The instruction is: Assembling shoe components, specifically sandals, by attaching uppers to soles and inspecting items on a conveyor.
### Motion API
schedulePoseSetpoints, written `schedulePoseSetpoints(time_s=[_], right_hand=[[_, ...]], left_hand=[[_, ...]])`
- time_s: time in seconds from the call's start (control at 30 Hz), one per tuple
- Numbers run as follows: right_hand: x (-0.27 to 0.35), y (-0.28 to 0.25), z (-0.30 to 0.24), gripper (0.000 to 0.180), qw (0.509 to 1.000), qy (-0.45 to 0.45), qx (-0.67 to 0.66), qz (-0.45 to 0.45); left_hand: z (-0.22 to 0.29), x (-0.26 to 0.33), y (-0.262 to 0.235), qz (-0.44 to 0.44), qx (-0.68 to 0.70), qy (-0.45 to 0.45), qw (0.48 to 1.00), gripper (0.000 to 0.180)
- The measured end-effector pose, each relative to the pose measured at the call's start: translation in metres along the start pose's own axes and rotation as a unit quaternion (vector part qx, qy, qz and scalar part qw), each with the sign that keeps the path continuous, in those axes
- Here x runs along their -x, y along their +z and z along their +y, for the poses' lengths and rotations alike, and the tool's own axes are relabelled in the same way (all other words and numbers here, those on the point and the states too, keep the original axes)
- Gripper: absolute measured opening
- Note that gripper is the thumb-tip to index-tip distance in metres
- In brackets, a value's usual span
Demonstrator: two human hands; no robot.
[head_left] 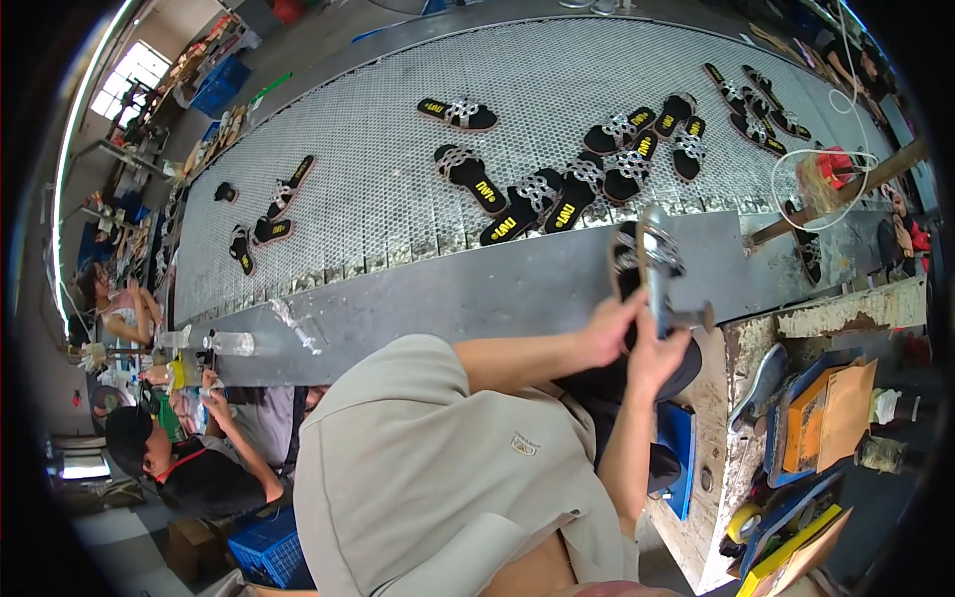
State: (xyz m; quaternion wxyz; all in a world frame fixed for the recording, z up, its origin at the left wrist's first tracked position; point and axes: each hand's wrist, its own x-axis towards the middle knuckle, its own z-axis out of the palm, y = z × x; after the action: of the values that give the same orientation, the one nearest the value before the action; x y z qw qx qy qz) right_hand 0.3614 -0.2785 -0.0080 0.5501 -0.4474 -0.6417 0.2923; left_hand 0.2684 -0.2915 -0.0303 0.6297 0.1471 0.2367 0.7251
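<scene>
Both hands were raised together in front of the chest.
The left hand (609, 328) and the right hand (657, 348) met side by side, fingers curled shut in a grip. Both forearms were bare, the left reaching across rightward, the right bent steeply up from the elbow.

Both hands raised at the conveyor's edge. Left hand (609, 328) and right hand (659, 350) grip one sandal (642, 261), black sole with silver woven straps, held upright on edge. Behind it, the mesh conveyor belt (398, 159) carries more sandals (557, 194), scattered in loose pairs. Worn workbench (741, 348) at right holds cardboard pieces (846, 413) and a tape roll (744, 519). Another person (199, 468) sits lower left.
</scene>
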Motion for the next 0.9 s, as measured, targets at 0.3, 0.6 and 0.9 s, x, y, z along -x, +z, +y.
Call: schedulePoseSetpoints(time_s=[0.3, 0.6, 0.9], right_hand=[[0.065, 0.049, -0.064, 0.065, 0.924, 0.008, -0.118, -0.364], [0.053, 0.022, -0.028, 0.067, 0.96, 0.024, -0.047, -0.273], [-0.005, -0.004, -0.006, 0.073, 0.998, 0.012, 0.055, -0.023]], left_hand=[[0.279, 0.048, -0.233, 0.314, 0.045, 0.422, 0.849, 0.057], [0.15, 0.015, -0.142, 0.228, -0.029, 0.28, 0.932, 0.08], [0.009, -0.038, -0.007, -0.117, -0.04, 0.004, 0.992, 0.067]])
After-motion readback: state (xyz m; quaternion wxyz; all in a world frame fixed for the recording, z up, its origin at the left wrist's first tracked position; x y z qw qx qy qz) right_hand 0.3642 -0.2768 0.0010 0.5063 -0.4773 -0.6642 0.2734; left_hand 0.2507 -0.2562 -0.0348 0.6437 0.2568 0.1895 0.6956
